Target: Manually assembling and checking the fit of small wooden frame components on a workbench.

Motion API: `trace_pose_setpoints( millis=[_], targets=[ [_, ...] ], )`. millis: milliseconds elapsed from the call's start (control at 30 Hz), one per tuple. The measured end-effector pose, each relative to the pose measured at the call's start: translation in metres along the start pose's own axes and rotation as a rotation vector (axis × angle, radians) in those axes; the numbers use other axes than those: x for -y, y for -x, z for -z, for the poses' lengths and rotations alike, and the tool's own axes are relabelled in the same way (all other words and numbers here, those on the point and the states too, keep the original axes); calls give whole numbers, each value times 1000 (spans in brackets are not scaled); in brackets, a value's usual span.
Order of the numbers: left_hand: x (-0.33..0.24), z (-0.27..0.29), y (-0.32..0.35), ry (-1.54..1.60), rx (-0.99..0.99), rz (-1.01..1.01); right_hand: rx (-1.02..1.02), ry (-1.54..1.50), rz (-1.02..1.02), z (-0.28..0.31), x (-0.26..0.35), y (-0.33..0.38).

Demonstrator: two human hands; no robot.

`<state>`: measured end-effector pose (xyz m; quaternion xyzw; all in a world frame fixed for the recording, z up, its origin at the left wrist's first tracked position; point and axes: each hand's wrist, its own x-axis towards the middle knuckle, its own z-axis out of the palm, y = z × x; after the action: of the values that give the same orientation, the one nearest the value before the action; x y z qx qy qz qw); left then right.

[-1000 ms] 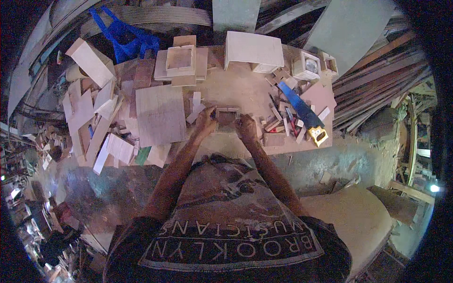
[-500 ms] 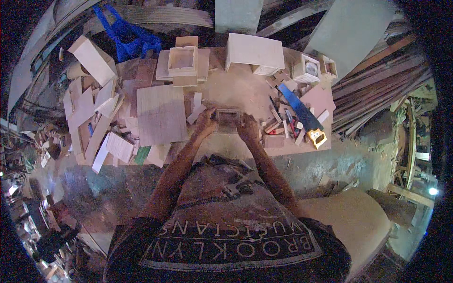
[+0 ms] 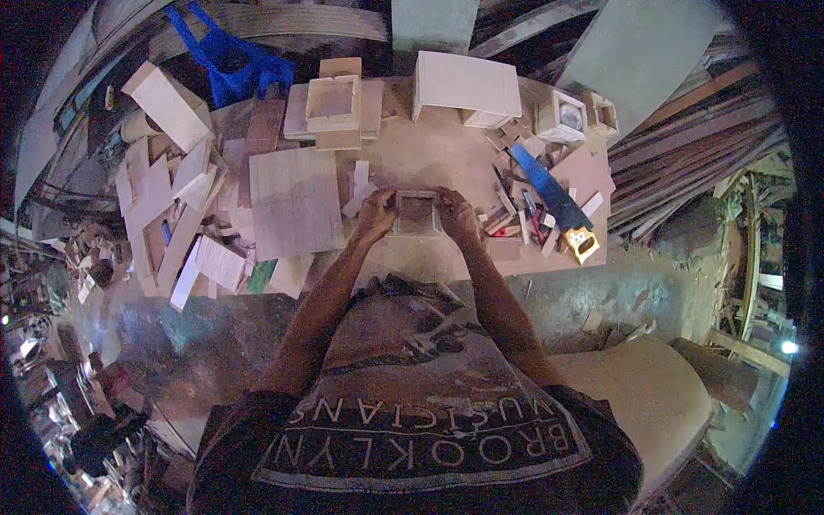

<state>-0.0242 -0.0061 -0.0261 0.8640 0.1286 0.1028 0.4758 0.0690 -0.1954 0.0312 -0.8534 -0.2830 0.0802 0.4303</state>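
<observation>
A small square wooden frame (image 3: 417, 193) is between my two hands over the workbench, in front of my body. My left hand (image 3: 378, 215) is closed on its left side, fingertips near the far corner. At the opposite side, my right hand (image 3: 455, 211) pinches the frame near its far right corner. Through the frame's middle a brownish surface shows; whether it is the bench or a backing I cannot tell. Just left of my left hand lie small pale wood offcuts (image 3: 359, 196), and beyond them a wide flat wooden panel (image 3: 296, 203).
On the bench (image 3: 395, 142), a handsaw (image 3: 549, 190) with a yellow handle lies right, among offcuts and hand tools. A large wooden box (image 3: 466, 83), a smaller open box (image 3: 334, 101) and a round-holed box (image 3: 561, 118) stand along the back. Boards (image 3: 154, 197) pile up left.
The frame has turned in my hands, so its square opening shows more fully. Both hands have shifted slightly away from my body, still gripping it. My head view has moved a little.
</observation>
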Motion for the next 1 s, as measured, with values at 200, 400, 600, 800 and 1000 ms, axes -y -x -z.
trace_pose_setpoints(
  millis=[200,400,600,800,1000],
  targets=[
    [-20,7,2,-19,-44,-30,-8,5,0,-2,-3,1],
    [-38,22,-4,-21,89,101,-25,110,2,-11,-10,2],
    [-36,20,-6,-33,107,79,-33,131,41,-16,-24,4],
    [-37,30,-9,-32,184,89,-44,-102,-5,0,-46,5],
    [-43,63,-9,-225,309,-74,219,61,-99,42,-33,7]
  ],
)
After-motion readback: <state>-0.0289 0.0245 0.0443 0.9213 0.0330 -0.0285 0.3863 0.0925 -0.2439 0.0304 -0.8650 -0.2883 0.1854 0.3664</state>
